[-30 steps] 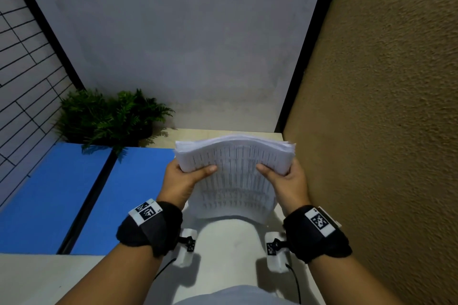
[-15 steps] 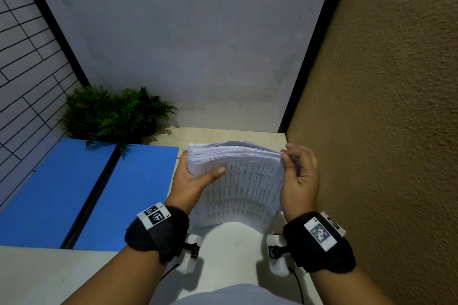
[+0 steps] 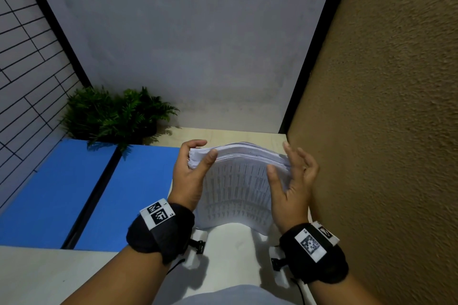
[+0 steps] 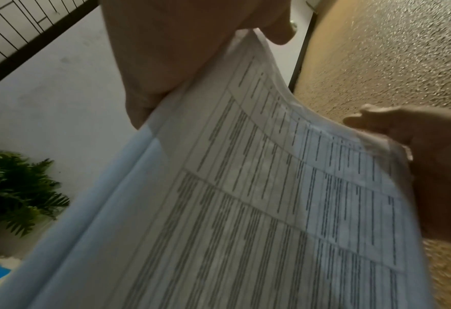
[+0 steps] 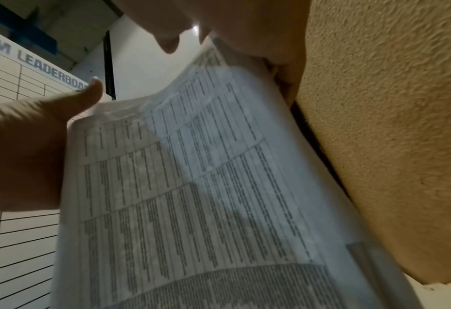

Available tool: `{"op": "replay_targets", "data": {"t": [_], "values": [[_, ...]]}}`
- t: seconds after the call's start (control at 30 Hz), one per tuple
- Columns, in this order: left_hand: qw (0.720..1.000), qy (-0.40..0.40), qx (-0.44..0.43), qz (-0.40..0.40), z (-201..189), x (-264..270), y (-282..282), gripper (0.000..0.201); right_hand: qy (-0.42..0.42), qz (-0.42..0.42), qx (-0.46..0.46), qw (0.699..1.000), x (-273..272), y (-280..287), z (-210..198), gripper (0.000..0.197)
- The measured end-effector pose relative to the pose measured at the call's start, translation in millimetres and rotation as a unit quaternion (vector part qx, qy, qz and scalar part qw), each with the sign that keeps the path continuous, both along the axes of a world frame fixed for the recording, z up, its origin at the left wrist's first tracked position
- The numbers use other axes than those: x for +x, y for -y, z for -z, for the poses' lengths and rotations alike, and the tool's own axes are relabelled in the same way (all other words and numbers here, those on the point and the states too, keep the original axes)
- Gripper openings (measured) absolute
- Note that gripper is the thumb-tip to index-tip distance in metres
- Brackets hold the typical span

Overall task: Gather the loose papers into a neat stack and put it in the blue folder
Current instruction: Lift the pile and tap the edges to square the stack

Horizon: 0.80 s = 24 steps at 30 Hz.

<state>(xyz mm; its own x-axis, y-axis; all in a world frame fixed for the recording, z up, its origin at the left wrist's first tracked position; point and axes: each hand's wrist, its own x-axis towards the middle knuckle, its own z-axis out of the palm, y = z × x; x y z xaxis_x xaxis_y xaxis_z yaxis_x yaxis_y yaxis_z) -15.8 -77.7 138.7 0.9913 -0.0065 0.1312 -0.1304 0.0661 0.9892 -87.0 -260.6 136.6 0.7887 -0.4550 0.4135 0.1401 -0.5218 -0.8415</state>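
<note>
Thin white printed paper stack (image 3: 238, 190), matt, smooth blue folder (image 3: 138, 195), pale smooth bench (image 3: 235, 242), rough tan textured wall (image 3: 384, 131), black cloth wristbands (image 3: 161, 233)

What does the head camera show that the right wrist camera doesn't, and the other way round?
Only the head view shows the open blue folder on the table, the fern behind it, and both black wristbands. Only the right wrist view shows a wall board lettered "LEADERBOA". Both show the paper stack upright, the left hand gripping its left edge and the right hand open against its right edge.
</note>
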Motion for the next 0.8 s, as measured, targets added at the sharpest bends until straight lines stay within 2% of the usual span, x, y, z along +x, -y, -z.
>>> {"op": "replay_targets", "data": {"t": [0.13,0.17,0.27,0.37,0.5,0.63,0.73,0.8], "values": [[0.997,0.002,0.036,-0.074,-5.2,2.3,5.0,0.029,-0.031,-0.006,0.01,0.999,2.0,1.3,0.1,0.03],[0.996,0.001,0.036,-0.082,-3.1,4.0,4.8,0.026,-0.031,0.001,0.016,0.999,3.2,3.1,-0.4,0.031],[0.996,0.0,0.03,-0.083,-3.1,2.9,6.2,0.036,-0.052,0.009,0.058,0.997,4.8,6.6,-3.2,0.04],[0.998,0.005,0.035,-0.058,-4.5,0.1,7.9,0.032,-0.038,-0.032,0.022,0.999,2.8,3.6,-4.3,0.038],[0.999,0.016,0.036,-0.031,0.7,-1.8,3.8,0.063,-0.036,0.01,0.048,0.998,6.4,5.8,-3.2,0.038],[1.0,0.008,0.012,0.014,11.5,-0.2,-0.7,0.097,-0.038,-0.025,-0.008,0.999,5.1,3.0,-2.8,0.037],[0.999,-0.006,0.008,0.038,17.9,1.9,-3.4,0.11,-0.043,0.008,0.043,0.998,9.3,6.4,-3.0,0.044],[0.998,-0.016,0.008,0.057,21.0,1.2,-3.5,0.113,-0.046,-0.002,0.019,0.999,9.8,4.2,-3.8,0.048]]}}
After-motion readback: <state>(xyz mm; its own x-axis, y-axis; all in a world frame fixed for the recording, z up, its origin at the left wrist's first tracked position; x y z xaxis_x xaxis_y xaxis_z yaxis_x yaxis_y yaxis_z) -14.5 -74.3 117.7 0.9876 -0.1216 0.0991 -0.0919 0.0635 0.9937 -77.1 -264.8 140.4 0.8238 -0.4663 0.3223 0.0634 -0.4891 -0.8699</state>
